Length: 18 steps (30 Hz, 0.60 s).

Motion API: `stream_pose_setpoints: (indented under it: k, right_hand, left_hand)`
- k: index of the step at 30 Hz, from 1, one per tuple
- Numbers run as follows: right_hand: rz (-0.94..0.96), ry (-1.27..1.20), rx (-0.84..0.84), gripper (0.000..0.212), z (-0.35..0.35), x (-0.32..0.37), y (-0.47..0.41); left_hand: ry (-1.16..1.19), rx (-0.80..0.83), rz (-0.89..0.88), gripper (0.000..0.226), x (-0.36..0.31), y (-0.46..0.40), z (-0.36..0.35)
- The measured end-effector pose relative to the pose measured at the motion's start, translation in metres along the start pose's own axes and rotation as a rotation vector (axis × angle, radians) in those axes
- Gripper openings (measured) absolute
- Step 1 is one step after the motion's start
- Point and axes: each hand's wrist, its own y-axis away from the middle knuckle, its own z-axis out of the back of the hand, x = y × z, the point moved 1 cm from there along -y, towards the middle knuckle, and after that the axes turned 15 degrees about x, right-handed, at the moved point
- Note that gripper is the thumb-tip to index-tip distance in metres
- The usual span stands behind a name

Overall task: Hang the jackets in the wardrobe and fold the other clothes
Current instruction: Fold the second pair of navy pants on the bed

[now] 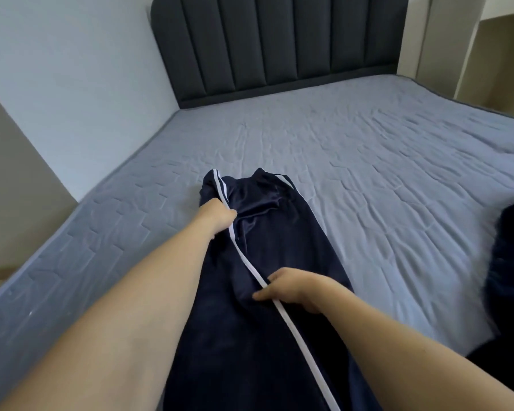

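Observation:
Dark navy track pants [267, 238] with white side stripes lie lengthwise on the bed, waistband toward the headboard. My left hand [218, 213] grips the left edge near the waistband, fingers curled round the striped seam. Lower down, my right hand [291, 289] pinches the fabric at the white stripe, thumb pointing left. The pants' legs run off the bottom of the view.
The blue-grey quilted mattress [368, 161] stretches to a dark padded headboard [279, 40]. More dark clothing [511, 262] is heaped at the right edge. A pale wall borders the bed on the left, and cream cabinetry [487, 48] stands at the back right.

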Motion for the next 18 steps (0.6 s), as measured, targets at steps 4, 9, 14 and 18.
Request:
stream_pose_setpoints:
  k: [4, 9, 14, 18]
  right_hand:
    - [0.047, 0.046, -0.055, 0.039, 0.004, -0.013, -0.012]
    - [0.105, -0.002, -0.140, 0.039, 0.015, -0.003, 0.003]
    - [0.086, 0.188, -0.414, 0.044, 0.042, -0.003, 0.036]
    - [-0.002, 0.536, -0.696, 0.026, 0.056, -0.018, 0.053]
  left_hand:
    - [-0.132, -0.087, 0.086, 0.014, 0.011, -0.034, -0.026]
    - [-0.231, -0.217, 0.243, 0.017, -0.002, -0.044, -0.019]
    - [0.088, -0.340, 0.133, 0.030, -0.048, -0.046, -0.003]
    - [0.352, -0.157, -0.280, 0.024, -0.091, -0.041, -0.032]
